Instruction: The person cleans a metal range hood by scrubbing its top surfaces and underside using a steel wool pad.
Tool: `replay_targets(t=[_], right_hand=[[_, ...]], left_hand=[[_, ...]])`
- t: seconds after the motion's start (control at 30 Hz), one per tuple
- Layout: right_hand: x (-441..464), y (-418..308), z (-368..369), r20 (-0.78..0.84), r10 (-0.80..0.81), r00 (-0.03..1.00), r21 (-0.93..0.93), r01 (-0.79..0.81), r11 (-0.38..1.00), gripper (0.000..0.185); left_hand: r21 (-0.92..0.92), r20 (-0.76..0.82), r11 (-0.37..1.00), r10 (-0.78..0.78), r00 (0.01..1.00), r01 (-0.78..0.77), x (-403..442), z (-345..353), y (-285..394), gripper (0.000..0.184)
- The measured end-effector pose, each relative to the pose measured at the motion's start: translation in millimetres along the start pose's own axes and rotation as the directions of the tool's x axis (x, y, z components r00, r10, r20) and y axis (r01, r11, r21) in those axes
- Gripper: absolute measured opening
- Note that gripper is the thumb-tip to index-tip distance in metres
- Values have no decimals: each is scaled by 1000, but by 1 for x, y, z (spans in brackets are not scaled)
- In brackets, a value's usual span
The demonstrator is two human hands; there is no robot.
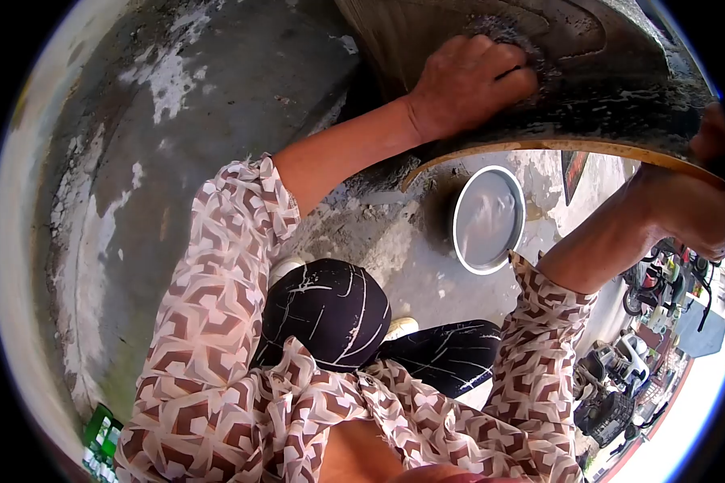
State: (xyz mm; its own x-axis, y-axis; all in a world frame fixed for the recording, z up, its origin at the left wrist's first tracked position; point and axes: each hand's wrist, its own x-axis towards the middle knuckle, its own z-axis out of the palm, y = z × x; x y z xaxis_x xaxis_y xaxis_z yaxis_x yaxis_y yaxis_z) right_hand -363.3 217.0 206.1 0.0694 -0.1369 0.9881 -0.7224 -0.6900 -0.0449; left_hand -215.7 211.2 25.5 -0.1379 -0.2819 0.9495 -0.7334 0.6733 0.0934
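My left hand [479, 84] is closed in a fist and pressed against the wet, dark inner surface of a large curved-edged thing [604, 101] with a thin tan rim. Frothy water surrounds the knuckles. Whatever the fingers may hold is hidden. At the far right, my right hand [685, 205] grips the rim, part of it on the inner face and the rest outside. The large thing stands tilted in front of me, and its kind is not clear. Below its rim, a round metal basin [489, 220] of cloudy grey water sits on the ground.
Wet grey concrete [242, 72] with whitish patches spreads to the left. My bent knees [326, 314] in black patterned trousers are close below. Parked motorbikes [652, 278] and a dark crate [608, 417] are at the right. Something green [101, 431] lies at the lower left.
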Motion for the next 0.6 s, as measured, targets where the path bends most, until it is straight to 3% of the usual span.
replay_targets(t=[0.1,0.17,0.27,0.33,0.4,0.43,0.5,0.6], right_hand=[[-1,-1,0,-4,3,1000,-1,-3,1000,47],[-2,-2,0,2,13,1000,2,-13,1000,46],[-1,-2,-3,17,11,1000,-9,-11,1000,46],[0,-1,-4,20,10,1000,-11,-10,1000,45],[-1,0,-4,22,10,1000,-10,-9,1000,45],[-1,1,-3,23,7,1000,-11,-7,1000,45],[0,3,-3,20,6,1000,-9,-6,1000,44],[-1,9,-2,19,-2,1000,-5,2,1000,43]], left_hand=[[-1,461,997,-73,885,82,-104,-10,-14,20],[67,615,963,-245,750,260,-151,-6,-11,27],[-62,551,780,-493,673,623,-140,-9,-1,30],[-199,406,704,-575,711,682,-82,-28,-1,44],[-354,-10,826,-472,882,438,-7,-47,-7,43],[-286,-152,910,-352,923,300,23,-51,-7,40],[-183,-244,978,-142,959,98,61,-42,-5,31],[-124,-145,992,7,989,-25,65,-17,-7,21]])
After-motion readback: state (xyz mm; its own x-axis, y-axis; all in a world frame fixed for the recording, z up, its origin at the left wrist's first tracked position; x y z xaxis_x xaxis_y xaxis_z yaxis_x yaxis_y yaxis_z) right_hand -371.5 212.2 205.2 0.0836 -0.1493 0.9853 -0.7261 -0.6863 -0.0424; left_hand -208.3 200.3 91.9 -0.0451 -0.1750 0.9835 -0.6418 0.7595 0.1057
